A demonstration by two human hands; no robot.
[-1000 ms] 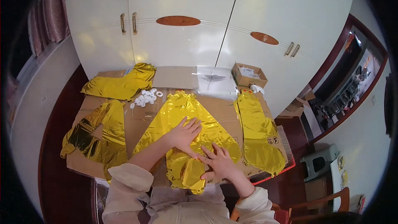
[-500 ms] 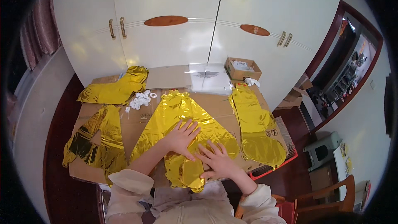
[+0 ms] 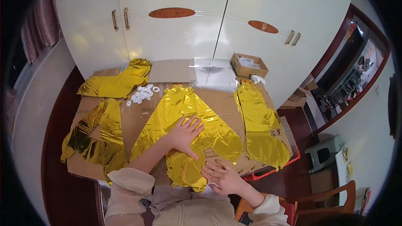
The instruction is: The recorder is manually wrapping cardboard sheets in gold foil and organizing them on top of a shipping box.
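The gold foil piece (image 3: 182,104) lies mostly flat in the middle of the cardboard-covered desk (image 3: 222,97), directly under the left grip (image 3: 185,136), which is open with its fingers spread on the foil. The right grip (image 3: 222,178) is also open, its fingertips touching the lower right edge; I see no pinch. I judge the foil very light, thin, soft, rather slippery and easy to crease, so its border should be taken gently.
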